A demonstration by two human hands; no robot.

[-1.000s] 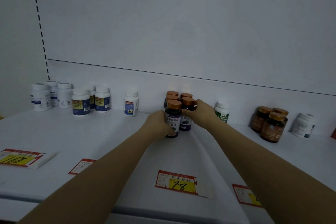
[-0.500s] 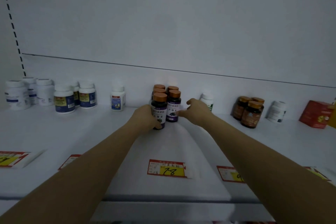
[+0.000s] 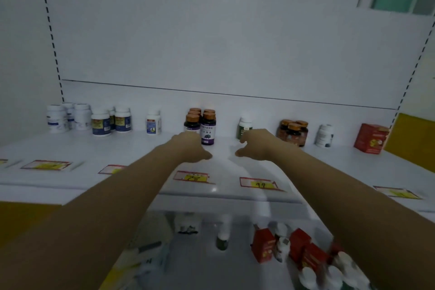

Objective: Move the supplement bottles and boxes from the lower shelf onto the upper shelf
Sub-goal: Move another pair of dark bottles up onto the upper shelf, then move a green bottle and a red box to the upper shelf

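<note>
Head view: copper-capped dark bottles (image 3: 208, 127) upright; left hand (image 3: 189, 148), right hand (image 3: 257, 146) fingers (image 3: 246, 135) loosely curled, empty

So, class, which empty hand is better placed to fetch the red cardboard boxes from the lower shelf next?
Probably the right hand: the red cardboard boxes stand on the lower shelf below its forearm, while the left hand hovers further left.

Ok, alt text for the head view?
The left hand and right hand, both empty and relaxed, reach over the upper shelf near the dark bottles. Along its back stand white bottles, brown jars and a red box; more red boxes and bottles sit on the lower shelf.
</note>
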